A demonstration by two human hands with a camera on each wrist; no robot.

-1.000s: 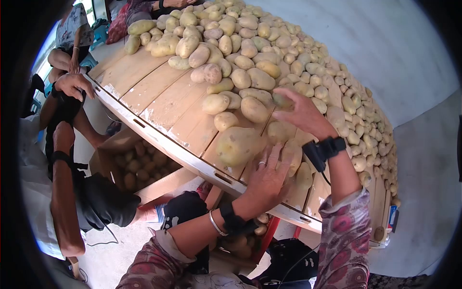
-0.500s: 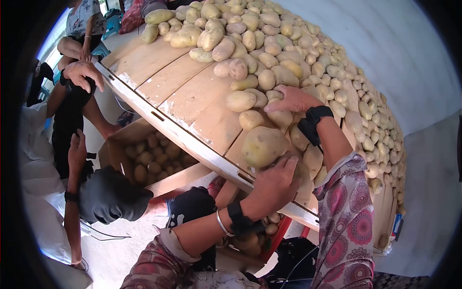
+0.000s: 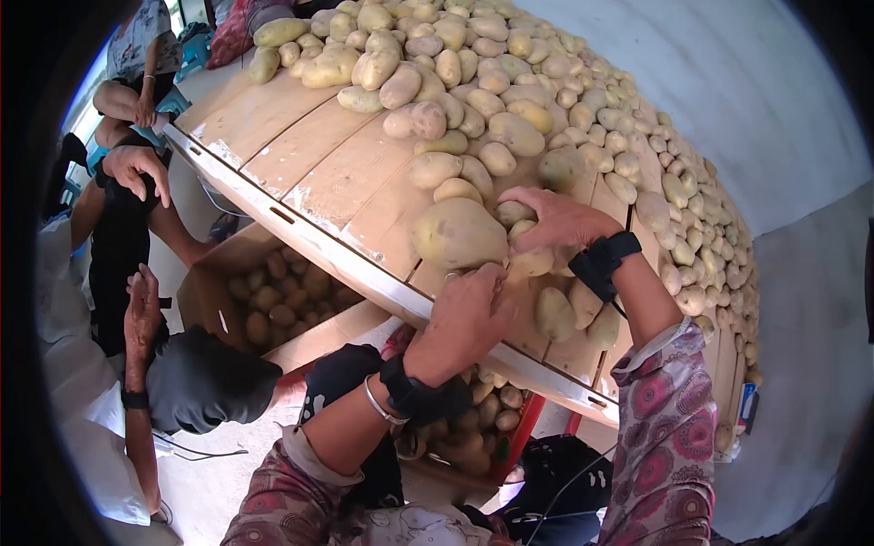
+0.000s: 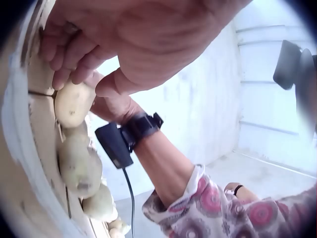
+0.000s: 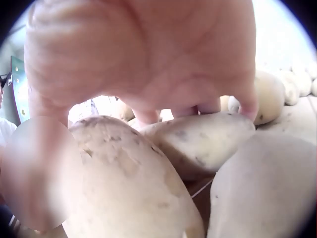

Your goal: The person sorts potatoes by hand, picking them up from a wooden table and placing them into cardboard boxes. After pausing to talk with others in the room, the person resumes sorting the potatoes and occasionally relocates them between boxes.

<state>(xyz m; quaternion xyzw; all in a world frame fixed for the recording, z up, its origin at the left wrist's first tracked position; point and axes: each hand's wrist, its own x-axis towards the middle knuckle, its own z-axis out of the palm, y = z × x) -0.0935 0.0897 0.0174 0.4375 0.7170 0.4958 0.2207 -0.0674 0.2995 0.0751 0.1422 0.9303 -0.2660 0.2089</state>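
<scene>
My left hand [image 3: 466, 317] is at the board's near edge, just below a large potato [image 3: 458, 234]. In the left wrist view, its loosely bent fingers [image 4: 74, 57] lie over the top of a potato [image 4: 74, 105]. My right hand [image 3: 563, 221] reaches from the right, thumb and forefinger around a small potato [image 3: 515, 215] beside the large one. The right wrist view has fingers behind a mottled potato [image 5: 203, 144], with another potato [image 5: 131, 183] in front; part of the thumb is blurred.
Potatoes [image 3: 510, 136] heap across the slatted wooden board [image 3: 337, 187] and down its right side. Crates of potatoes [image 3: 273, 296] stand below the edge, one red-sided [image 3: 519, 441]. Another person's hands [image 3: 137, 171] are at the left.
Both hands have come nearer the large potato; my left hand has shifted left along the board's edge. Several potatoes to its right are now uncovered. The head view has also shifted.
</scene>
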